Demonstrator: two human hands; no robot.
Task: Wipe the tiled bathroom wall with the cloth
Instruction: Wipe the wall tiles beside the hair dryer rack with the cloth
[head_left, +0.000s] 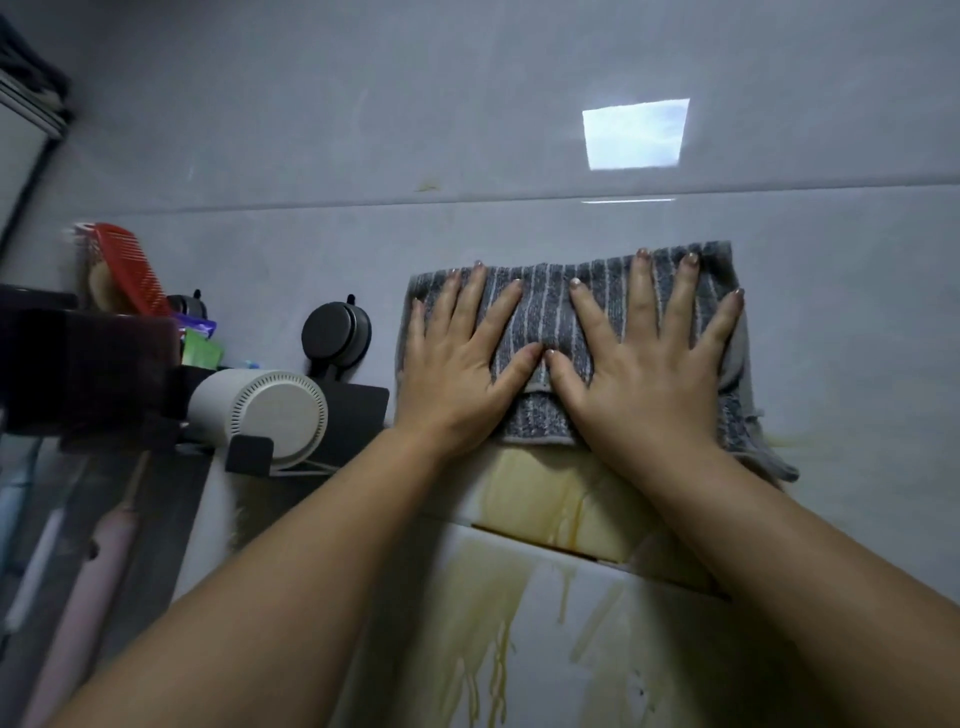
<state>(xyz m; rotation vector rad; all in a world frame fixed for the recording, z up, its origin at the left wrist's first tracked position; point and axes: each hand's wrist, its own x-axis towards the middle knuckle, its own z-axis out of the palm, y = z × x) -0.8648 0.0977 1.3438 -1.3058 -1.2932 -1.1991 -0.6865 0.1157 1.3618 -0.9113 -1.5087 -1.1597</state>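
Observation:
A grey cloth with pale stripes lies folded flat against the grey tiled wall, just below a grout line. My left hand presses on its left half with the fingers spread. On the right half my right hand presses the same way, and the two thumbs nearly touch in the middle. Yellow-brown stains and drip runs cover the tiles directly under the cloth and continue down between my forearms.
Left of the cloth a black suction hook sticks to the wall above a white hair dryer in a black holder. Further left stand a dark shelf, a red comb and a pink toothbrush. A bright window reflection sits above.

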